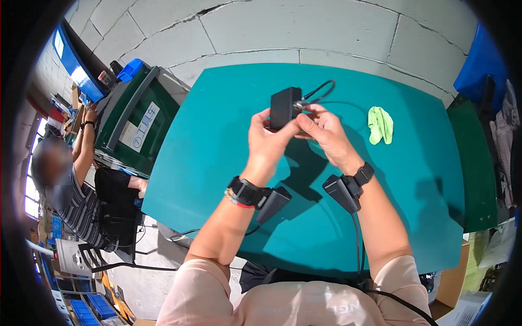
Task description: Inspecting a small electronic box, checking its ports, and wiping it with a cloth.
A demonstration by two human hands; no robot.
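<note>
Above the far middle of the green tabletop (217, 141), my left hand (264, 145) is closed around a black rectangular box (283, 108). A short black cable (329, 87) loops off the box's right side, where a small metal connector (298, 105) shows. My right hand (329, 137) pinches at that connector and the cable beside it, thumb and fingers together. Its fingertips partly hide the spot, so the exact grip is unclear. Both thumbs are close to each other at the box's lower right edge.
A light green cloth (380, 125) lies crumpled to the right of my hands. Dark strapped devices sit on both wrists, with cables trailing toward me. At the left stand a dark green tool cart (130, 127) and a seated person (70, 185). A block wall (261, 30) runs behind the table.
</note>
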